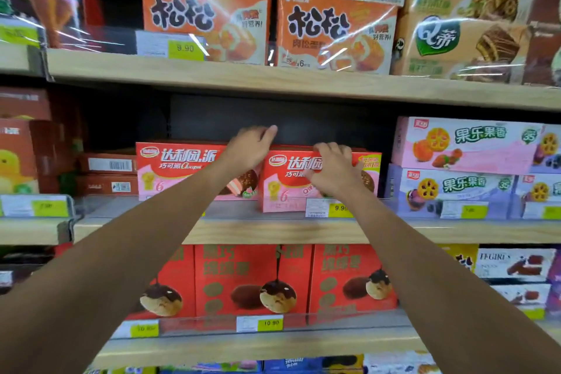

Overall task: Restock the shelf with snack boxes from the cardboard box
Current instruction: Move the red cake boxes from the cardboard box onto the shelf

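Two red-and-pink snack boxes stand side by side on the middle shelf (273, 232). The left box (179, 170) sits further back; the right box (321, 188) stands at the shelf's front edge. My right hand (332, 168) grips the right box, fingers over its top edge and thumb on its front face. My left hand (250, 147) rests over the gap between the two boxes at the right box's top left corner, fingers curled; whether it grips the box I cannot tell. The cardboard box is out of view.
Orange boxes (206, 21) fill the upper shelf, red boxes (252, 282) the lower one. Pink and purple boxes (461, 167) stand right of the snack boxes, flat brown-red boxes (106, 174) to the left. Dark open space lies above and behind the snack boxes.
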### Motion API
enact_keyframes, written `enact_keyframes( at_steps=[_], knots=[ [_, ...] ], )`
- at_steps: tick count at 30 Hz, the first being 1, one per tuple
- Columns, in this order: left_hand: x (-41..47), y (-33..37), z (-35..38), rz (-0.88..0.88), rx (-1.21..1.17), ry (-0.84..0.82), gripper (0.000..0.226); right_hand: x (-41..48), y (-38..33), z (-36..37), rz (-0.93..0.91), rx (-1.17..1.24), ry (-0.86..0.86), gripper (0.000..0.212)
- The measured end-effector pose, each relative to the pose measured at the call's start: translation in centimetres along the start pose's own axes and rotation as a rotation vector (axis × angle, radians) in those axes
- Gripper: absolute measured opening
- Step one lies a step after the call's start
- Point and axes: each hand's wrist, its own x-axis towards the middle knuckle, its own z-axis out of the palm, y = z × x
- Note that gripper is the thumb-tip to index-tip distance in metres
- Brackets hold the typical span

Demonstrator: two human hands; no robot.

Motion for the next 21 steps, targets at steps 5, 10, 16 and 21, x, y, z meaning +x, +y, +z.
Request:
enact_keyframes(
  at_steps=[5, 10, 16, 21],
  knots=[
    [-0.1, -4.1, -0.1, 0.012, 0.524, -0.088, 0.046, 0.9, 0.3, 0.7, 0.078, 0.060, -0.006, 0.061],
    [-0.2, -4.4, -0.4, 0.041, 0.507, -0.069, 0.043, 1.5, 0.3, 2.1, 0.108, -0.024, 0.050, 0.062],
    [-0.4, -4.9, -0.8, 0.085, 0.422, -0.066, 0.041, 2.3, -0.2, 3.0, 0.129, -0.061, 0.051, 0.062],
    [-0.5, -5.4, -0.8, 0.110, 0.363, -0.046, 0.039, 2.6, -0.9, 4.0, 0.126, -0.093, 0.066, 0.062]
  ],
)
